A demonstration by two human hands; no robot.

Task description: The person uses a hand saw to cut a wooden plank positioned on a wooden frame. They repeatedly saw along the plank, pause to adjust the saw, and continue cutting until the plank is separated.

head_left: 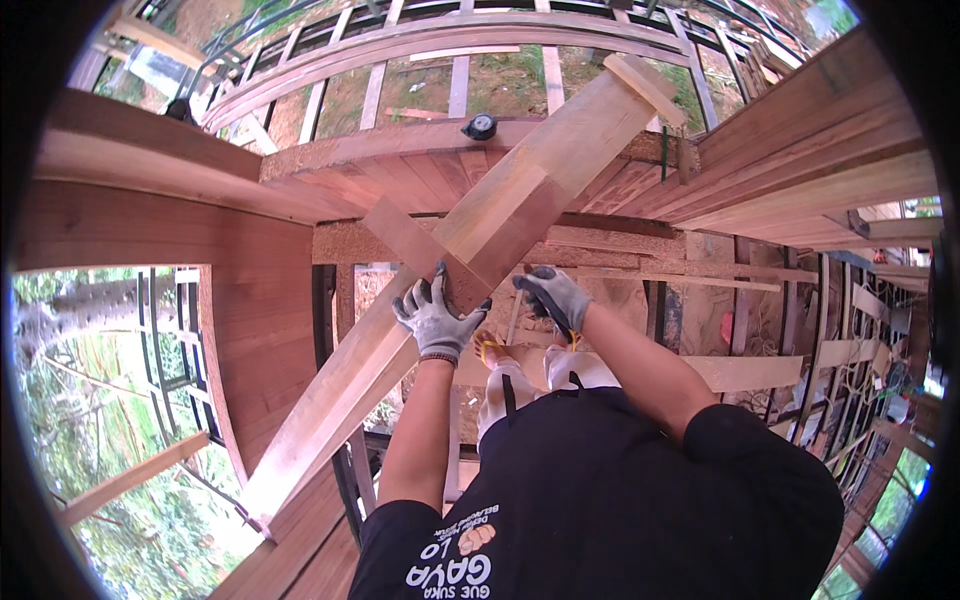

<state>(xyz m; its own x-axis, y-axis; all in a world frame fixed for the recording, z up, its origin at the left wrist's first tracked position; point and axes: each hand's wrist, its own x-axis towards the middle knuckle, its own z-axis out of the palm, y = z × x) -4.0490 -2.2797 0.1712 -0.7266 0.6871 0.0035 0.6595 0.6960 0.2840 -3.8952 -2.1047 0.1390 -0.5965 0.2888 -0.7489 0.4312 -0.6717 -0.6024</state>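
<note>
A long pale plank (350, 365) runs diagonally from lower left to upper right in front of me. Across it lies a short reddish-brown board (405, 238), its near end at the plank's edge. My left hand (437, 318), in a grey glove, has its fingers and thumb spread around that near end, gripping it. Just right of the board, my right hand (558, 298), also gloved, is closed with the fingers curled. What it holds, if anything, I cannot make out. A darker reddish strip (520, 225) shows on the plank beyond the short board.
A round black tape measure (481, 127) rests on the beam (385, 140) behind the plank. A small wooden strip (640, 88) lies across the plank's far end. Wooden wall panels (265, 330) stand at left, stacked boards (800, 150) at right. Below are open framing and my feet.
</note>
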